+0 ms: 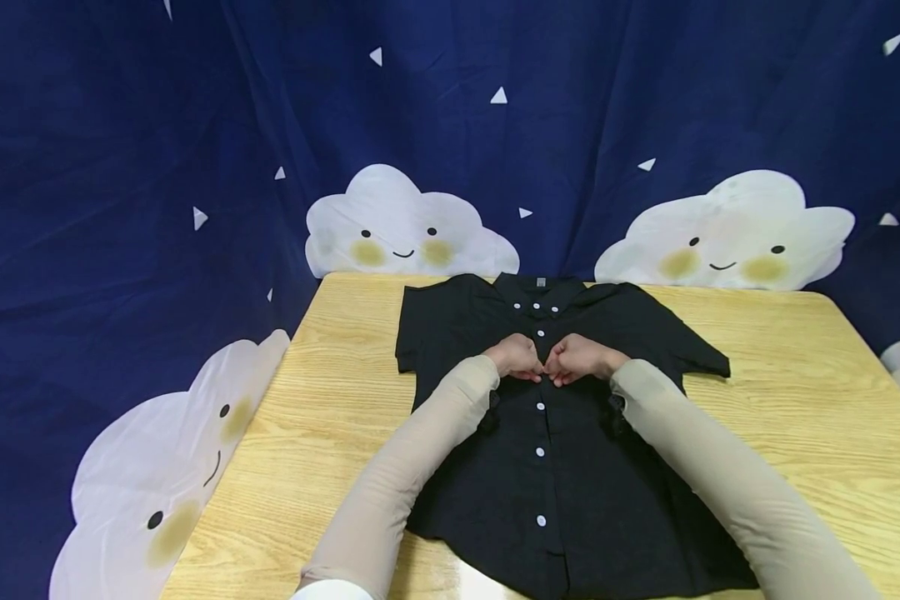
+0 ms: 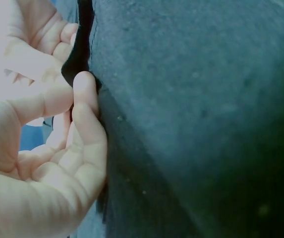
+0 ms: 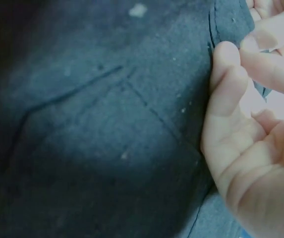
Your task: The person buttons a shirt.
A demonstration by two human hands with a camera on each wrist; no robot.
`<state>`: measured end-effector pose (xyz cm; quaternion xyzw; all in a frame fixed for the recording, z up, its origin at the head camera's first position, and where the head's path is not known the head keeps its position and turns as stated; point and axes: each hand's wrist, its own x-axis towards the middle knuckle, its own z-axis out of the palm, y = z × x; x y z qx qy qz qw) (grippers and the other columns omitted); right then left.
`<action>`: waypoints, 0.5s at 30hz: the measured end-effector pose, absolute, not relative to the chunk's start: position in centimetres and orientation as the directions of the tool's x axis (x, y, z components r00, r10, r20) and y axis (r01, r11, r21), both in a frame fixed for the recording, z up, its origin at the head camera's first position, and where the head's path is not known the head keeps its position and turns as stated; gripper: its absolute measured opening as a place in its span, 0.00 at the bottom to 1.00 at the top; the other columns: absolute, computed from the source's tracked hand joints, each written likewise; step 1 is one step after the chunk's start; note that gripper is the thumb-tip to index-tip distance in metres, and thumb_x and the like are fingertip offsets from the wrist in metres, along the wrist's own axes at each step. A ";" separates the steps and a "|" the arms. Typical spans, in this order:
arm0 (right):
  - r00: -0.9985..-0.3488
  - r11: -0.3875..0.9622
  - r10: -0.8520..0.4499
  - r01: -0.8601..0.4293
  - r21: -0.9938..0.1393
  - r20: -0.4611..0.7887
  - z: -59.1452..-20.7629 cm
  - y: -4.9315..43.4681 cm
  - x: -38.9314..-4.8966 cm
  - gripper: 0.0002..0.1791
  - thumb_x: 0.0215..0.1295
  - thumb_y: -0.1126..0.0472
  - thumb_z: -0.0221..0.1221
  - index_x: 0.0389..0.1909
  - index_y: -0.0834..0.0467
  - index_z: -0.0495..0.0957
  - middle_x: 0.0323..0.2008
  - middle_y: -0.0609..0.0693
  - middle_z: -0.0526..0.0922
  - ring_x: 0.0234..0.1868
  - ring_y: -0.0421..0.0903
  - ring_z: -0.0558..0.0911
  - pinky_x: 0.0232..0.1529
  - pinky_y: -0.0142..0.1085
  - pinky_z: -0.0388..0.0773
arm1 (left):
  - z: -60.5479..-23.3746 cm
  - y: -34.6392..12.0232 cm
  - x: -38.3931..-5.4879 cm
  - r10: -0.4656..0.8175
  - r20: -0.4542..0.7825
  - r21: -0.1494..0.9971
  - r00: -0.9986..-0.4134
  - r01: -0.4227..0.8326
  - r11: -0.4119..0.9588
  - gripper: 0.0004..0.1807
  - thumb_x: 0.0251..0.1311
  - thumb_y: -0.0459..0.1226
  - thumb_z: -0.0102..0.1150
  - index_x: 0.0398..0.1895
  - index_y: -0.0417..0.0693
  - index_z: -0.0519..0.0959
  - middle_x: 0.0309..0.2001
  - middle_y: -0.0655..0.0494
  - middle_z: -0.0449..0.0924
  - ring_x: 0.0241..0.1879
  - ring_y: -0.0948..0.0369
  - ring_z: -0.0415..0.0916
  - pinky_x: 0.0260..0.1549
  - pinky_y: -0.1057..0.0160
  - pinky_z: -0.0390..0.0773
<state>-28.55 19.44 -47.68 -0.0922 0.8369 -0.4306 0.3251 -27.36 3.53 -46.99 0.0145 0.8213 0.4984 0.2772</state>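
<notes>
A black short-sleeved shirt (image 1: 487, 508) lies spread face up on the wooden table, collar at the far side. White buttons (image 1: 541, 452) run down its front placket. At chest height the left hand (image 1: 517, 358) pinches the placket between thumb and fingers. Close against it, the right hand (image 1: 581, 358) pinches the same strip from the other side. In the left wrist view a fold of the placket edge (image 2: 77, 64) rises between the two hands. Thumb and bent fingers of the right hand (image 3: 255, 144) grip the cloth in the right wrist view. The fingers hide any button there.
The light wooden table (image 1: 345, 375) extends to both sides of the shirt. Behind it hangs a dark blue curtain (image 1: 450, 108) with white clouds and small triangles. Long beige sleeves (image 1: 412, 467) cover both forearms, which reach across the shirt's lower half.
</notes>
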 end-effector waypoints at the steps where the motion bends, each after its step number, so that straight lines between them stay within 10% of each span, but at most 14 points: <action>1: -0.768 0.618 -0.435 0.124 -0.776 -0.469 -47.7 19.5 -28.6 0.05 0.58 0.70 0.55 0.24 0.65 0.77 0.20 0.50 0.78 0.23 0.41 0.80 0.28 0.32 0.77 | -47.0 3.5 -27.4 0.302 -0.440 0.827 -0.846 -0.251 0.503 0.16 0.54 0.21 0.57 0.16 0.45 0.66 0.18 0.52 0.73 0.21 0.62 0.78 0.21 0.69 0.74; 15: -0.718 0.624 -0.474 0.135 -0.770 -0.510 -47.7 19.6 -28.9 0.07 0.60 0.69 0.54 0.24 0.63 0.75 0.21 0.50 0.76 0.24 0.41 0.79 0.28 0.31 0.77 | -47.1 3.4 -27.4 0.262 -0.452 0.787 -0.853 -0.242 0.568 0.17 0.55 0.24 0.60 0.14 0.46 0.67 0.17 0.53 0.74 0.18 0.64 0.75 0.19 0.70 0.74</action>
